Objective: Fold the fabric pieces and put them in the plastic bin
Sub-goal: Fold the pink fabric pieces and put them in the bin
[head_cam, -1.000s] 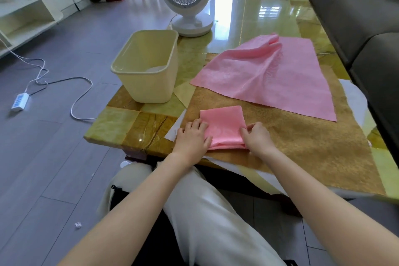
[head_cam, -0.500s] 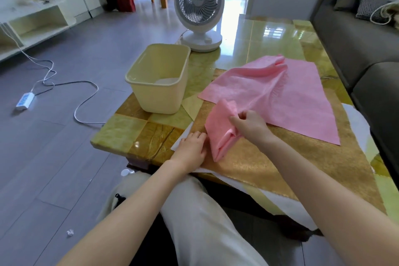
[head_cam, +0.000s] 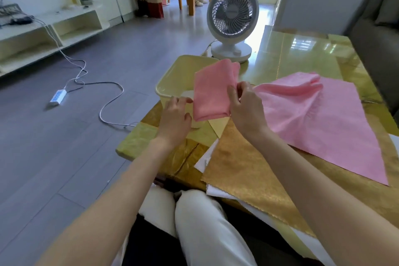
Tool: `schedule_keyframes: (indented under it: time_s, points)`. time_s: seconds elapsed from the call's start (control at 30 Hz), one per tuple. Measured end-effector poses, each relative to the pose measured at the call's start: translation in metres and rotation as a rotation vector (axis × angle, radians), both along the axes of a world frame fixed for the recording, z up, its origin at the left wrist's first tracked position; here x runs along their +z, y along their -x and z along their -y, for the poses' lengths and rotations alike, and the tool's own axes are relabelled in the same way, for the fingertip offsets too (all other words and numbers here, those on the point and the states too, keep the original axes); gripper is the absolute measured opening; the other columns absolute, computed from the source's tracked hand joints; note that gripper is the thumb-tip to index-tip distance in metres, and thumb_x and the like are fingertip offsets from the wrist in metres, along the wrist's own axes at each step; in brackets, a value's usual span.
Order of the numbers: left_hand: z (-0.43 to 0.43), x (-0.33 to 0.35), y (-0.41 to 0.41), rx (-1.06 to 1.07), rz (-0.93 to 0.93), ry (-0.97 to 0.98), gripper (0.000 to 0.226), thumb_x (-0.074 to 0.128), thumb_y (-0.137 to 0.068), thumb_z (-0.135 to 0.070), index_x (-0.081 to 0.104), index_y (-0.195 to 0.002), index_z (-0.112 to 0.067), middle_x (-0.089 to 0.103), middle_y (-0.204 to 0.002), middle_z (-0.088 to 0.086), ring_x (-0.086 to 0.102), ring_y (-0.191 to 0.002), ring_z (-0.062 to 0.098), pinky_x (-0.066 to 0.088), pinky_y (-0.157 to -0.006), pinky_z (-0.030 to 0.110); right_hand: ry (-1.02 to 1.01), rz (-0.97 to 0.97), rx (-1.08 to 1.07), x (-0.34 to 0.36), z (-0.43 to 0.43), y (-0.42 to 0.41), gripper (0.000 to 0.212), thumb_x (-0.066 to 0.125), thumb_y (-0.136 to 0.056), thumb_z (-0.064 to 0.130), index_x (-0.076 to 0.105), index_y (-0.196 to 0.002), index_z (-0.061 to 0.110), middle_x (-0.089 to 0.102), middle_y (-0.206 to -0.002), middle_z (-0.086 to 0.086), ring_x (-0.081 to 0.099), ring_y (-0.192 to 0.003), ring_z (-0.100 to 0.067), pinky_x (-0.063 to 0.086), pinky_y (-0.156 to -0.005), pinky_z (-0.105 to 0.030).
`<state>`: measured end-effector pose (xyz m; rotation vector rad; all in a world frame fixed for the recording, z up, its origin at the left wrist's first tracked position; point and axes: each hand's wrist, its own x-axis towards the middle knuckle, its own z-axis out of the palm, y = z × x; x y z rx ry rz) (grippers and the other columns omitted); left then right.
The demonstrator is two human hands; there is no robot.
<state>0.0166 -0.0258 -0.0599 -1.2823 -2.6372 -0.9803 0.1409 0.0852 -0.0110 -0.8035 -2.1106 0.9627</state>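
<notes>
**Q:** So, where is the folded cloth (head_cam: 212,90)?

**A:** It is in the air, off the table (head_cam: 302,60), near its left side. From my view it covers part of the pale yellow bin (head_cam: 172,77), which stands on the table. The cloth is pink and hangs roughly upright.

**Q:** Which hand holds it?

**A:** My right hand (head_cam: 244,108) does. The thumb and fingers pinch the cloth's right edge.

**Q:** And the other hand?

**A:** My left hand (head_cam: 174,114) grips nothing, and its fingers are fairly straight. The fingertips reach the cloth's left edge, but I cannot tell whether they touch it.

**Q:** What else lies there?

**A:** A larger pink sheet (head_cam: 313,114) lies to the right, unfolded and rumpled at its far end. It rests on a gold sheet (head_cam: 248,168), which lies over a white sheet (head_cam: 218,192). A white fan (head_cam: 232,21) stands on the table just behind the bin.
</notes>
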Motion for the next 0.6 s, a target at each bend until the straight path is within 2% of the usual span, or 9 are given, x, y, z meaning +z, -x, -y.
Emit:
schedule_keyframes:
  time_s: [0.2,0.3,0.4,0.5,0.6]
  points:
    - [-0.003,0.005,0.036,0.129,-0.157,-0.002,0.037,0.050,-0.083,-0.002,0.056,-0.118,-0.010,0.050,-0.117,0.013,0.043,-0.111,0.030,0.033,-0.089,0.034,0.029,-0.082,0.004,0.013,-0.008,0.045,0.019,0.041,-0.099,0.029,0.049,-0.096,0.013,0.056,-0.079,0.004,0.058,-0.077,-0.021,0.048,-0.068,-0.037]
    - [-0.005,0.002,0.043,0.148,-0.150,-0.056,0.036,0.052,-0.079,0.000,0.054,-0.113,-0.008,0.053,-0.113,0.011,0.045,-0.107,0.031,0.032,-0.084,0.033,0.150,-0.010,0.020,0.011,-0.016,0.072,0.022,0.045,-0.097,0.029,0.052,-0.095,0.008,0.061,-0.080,-0.002,0.066,-0.077,-0.027,0.056,-0.073,-0.047]
    - [-0.006,-0.002,0.044,0.149,-0.166,-0.120,0.027,0.053,-0.077,0.001,0.055,-0.104,-0.005,0.055,-0.104,0.011,0.047,-0.100,0.031,0.033,-0.081,0.034,0.235,0.129,0.026,0.003,-0.023,0.096,0.029,0.046,-0.097,0.027,0.056,-0.104,0.001,0.067,-0.091,-0.016,0.069,-0.074,-0.029,0.058,-0.073,-0.046]
    - [-0.004,-0.008,0.049,0.134,-0.230,-0.112,0.022,0.052,-0.075,-0.001,0.056,-0.096,-0.005,0.056,-0.096,0.012,0.050,-0.093,0.033,0.039,-0.077,0.039,0.205,0.253,0.010,-0.005,-0.028,0.116,0.030,0.047,-0.096,0.026,0.060,-0.105,0.000,0.070,-0.089,-0.016,0.070,-0.077,-0.027,0.056,-0.079,-0.043]
    - [-0.003,-0.013,0.053,0.124,-0.283,-0.093,0.022,0.043,-0.074,-0.010,0.057,-0.092,-0.007,0.056,-0.093,0.010,0.051,-0.089,0.032,0.042,-0.074,0.039,0.288,0.226,0.037,-0.010,-0.031,0.133,0.028,0.048,-0.097,0.021,0.061,-0.105,-0.003,0.070,-0.085,-0.019,0.070,-0.069,-0.028,0.059,-0.075,-0.043]
